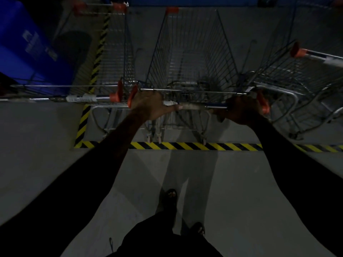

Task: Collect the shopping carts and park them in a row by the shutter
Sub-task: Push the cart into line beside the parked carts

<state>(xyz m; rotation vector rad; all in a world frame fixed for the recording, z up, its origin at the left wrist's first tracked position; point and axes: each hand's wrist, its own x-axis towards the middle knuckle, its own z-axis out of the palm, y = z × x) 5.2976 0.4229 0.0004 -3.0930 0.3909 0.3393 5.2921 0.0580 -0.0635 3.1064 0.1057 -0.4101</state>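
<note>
A wire shopping cart (193, 58) with orange corner caps stands straight ahead of me, its basket pointing away. My left hand (150, 104) grips the left end of its handle bar (194, 106), and my right hand (243, 110) grips the right end. A second cart (115, 67) is parked close on the left, its handle level with mine. A third cart (300, 78) sits angled on the right, almost touching my cart.
Yellow-black hazard tape (185, 146) crosses the grey floor under the cart's rear wheels and runs up the left side (100, 51). A blue bin (27, 45) stands far left. A blue strip (185, 1) lines the top edge. My feet are below on open floor.
</note>
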